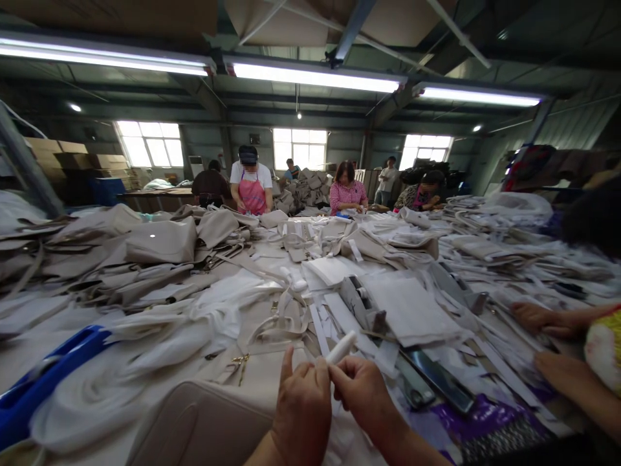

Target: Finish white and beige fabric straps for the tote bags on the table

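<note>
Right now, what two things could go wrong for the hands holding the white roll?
The white roll, pinched at one end by the left hand and right hand, could slip among the white scraps and get lost. Small scissors lie close; a careless reach might nick skin.

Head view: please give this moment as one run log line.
left hand: pinches white roll | right hand: pinches same roll | beige bag: beside left hand | co-worker's hand: far right

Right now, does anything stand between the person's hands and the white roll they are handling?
Nothing visible does. The left hand and right hand both pinch the white roll at its lower end. The beige bag lies below them, and a co-worker's hands rest apart at the right.
</note>
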Action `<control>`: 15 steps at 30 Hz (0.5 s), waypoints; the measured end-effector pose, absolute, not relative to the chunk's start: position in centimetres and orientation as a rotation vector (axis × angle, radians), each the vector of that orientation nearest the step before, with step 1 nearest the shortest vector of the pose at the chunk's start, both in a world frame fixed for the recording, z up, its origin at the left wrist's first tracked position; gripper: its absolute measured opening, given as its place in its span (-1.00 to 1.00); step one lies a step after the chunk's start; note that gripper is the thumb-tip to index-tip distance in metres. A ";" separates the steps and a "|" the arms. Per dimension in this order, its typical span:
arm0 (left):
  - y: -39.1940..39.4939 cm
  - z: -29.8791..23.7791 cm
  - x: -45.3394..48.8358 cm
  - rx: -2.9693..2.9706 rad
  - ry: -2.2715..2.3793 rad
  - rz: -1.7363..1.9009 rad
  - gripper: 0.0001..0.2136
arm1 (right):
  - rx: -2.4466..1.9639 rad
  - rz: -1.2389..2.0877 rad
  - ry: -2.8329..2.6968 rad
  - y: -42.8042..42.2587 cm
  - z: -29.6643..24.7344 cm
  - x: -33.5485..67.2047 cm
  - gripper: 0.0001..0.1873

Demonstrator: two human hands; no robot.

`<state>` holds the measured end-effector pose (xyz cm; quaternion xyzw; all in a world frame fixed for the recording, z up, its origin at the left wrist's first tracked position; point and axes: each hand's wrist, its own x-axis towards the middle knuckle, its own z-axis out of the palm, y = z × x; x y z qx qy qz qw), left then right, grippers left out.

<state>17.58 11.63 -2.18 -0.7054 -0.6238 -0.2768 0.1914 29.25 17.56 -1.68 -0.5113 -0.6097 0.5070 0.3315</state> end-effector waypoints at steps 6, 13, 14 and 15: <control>11.1 -1.8 17.2 -2.125 -1.767 -0.596 -0.66 | -1.325 1.287 -1.564 17.4 -1.8 29.3 -0.59; 11.1 -1.0 17.4 -2.108 -1.942 -0.610 -0.76 | -1.174 1.239 -1.707 16.6 -0.7 29.7 -0.72; 11.2 -0.8 17.5 -2.109 -1.983 -0.614 -0.78 | -1.147 1.224 -1.727 16.4 -0.7 29.9 -0.74; 11.2 -0.7 17.5 -2.117 -2.018 -0.618 -0.79 | -1.124 1.210 -1.741 16.1 -0.7 30.0 -0.74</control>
